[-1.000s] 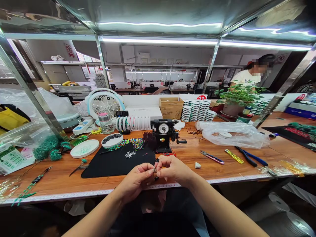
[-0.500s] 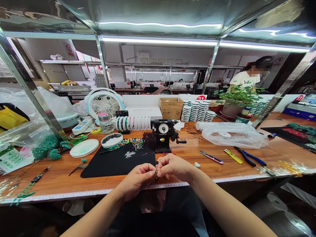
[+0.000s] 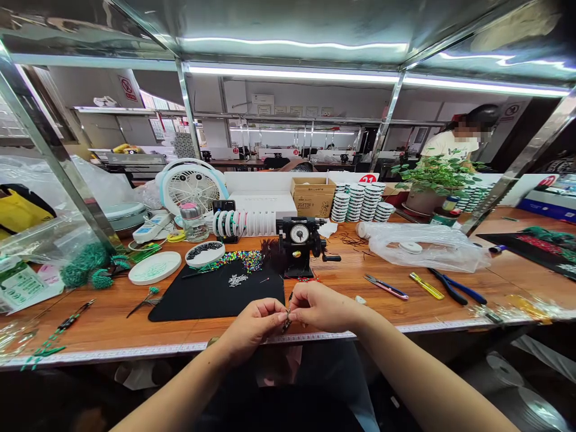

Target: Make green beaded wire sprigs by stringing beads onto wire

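I find left hand (image 3: 252,321) and right hand (image 3: 321,307) fingertip-pinched on the wire piece (image 3: 287,324), roughly upright between them, equally near

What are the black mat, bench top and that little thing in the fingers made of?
Black mat: matte, probably felt-like cloth. Bench top: wood or wood-look laminate; grain, slight sheen. Wire piece pinched between left hand and right hand: thin, dark, probably metal; too small to confirm.

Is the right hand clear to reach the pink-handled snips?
Likely yes: the wooden bench between right hand and pink-handled snips holds only a small pale wedge, though that hand is pinching a small dark piece.
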The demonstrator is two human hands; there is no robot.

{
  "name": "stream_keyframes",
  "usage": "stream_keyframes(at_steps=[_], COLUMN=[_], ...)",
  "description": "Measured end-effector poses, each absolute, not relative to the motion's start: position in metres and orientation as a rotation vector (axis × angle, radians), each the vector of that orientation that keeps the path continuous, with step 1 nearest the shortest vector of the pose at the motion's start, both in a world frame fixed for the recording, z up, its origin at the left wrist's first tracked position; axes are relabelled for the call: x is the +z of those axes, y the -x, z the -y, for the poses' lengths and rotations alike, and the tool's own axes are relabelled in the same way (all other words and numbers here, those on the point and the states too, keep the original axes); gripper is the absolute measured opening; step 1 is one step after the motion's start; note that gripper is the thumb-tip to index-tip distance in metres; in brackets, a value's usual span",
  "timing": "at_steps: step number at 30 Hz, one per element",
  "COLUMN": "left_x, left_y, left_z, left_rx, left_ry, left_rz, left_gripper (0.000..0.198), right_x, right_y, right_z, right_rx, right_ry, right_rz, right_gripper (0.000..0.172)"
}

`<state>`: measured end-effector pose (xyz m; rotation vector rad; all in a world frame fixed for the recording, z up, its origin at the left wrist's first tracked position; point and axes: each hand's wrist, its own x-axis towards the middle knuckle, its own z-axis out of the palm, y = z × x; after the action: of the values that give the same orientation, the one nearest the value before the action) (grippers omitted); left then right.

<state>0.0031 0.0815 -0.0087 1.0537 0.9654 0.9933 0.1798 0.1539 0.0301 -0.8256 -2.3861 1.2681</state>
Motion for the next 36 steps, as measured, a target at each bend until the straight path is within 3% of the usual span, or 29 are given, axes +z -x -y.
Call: stream_keyframes(at_steps=[5,8,11,18,22,26,36], left_x=[-0.007,-0.007,-0.008,-0.006,-0.007,-0.009,0.006], left_y=[-0.006,-0.005,-0.005,-0.007,-0.005,-0.001,0.008], left_z=[-0.082,-0.082,-0.082,-0.083,-0.083,-0.083,-0.089], left_rx=[0.977,0.969,0.966,0.971,1.032,1.034,1.095], left_ry=[-1.084,-1.092,-1.09,-1.07,-1.041,-1.067,-1.262], left_rz=[-1.016,-1.036,-1.043,-0.998,-0.96,-0.958,-1.036], left_gripper=[0.029,0.029,0.03,0.03,0.027,0.027,0.024], right_x=[0.02,0.015,0.017,0.028,0.028,0.03,0.033], right_y=[-0.176,-0.176,-0.178,-0.176,-0.172,-0.17,-0.155], right_z=[-0.148,-0.149,-0.152,-0.149,-0.146,-0.146,-0.136], right_rx=[1.476,1.614,1.684,1.068,1.151,1.357,0.987], right_ry=[0.917,0.819,0.705,0.665,0.784,0.75,0.819], right_rz=[2.261,2.176,2.225,2.237,1.985,2.095,2.002], right_gripper=[0.003,0.011,0.007,0.007,0.008,0.013,0.012])
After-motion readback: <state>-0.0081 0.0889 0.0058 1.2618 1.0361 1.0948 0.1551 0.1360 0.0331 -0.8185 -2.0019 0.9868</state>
